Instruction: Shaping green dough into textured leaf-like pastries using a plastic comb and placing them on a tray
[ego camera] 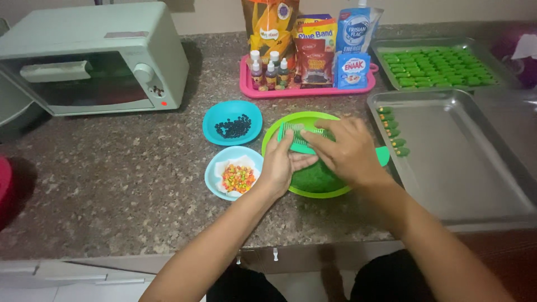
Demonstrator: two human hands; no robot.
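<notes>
Both my hands work over a lime green bowl [291,118] that holds dark green dough [314,178]. My left hand [282,163] holds a green comb [300,136] by its lower edge. My right hand [348,150] rests fingers-down on the comb's teeth, pressing something I cannot see against them. Left of the bowl stand a teal bowl of small dark beads [232,122] and a light blue bowl of mixed coloured bits [235,172].
A steel tray [464,168] at the right holds several small green dough pieces [392,133] along its left edge. A second tray [436,64] behind is full of them. A pink tray with packets and small bottles [305,84] and a pale green toaster oven [92,56] stand at the back.
</notes>
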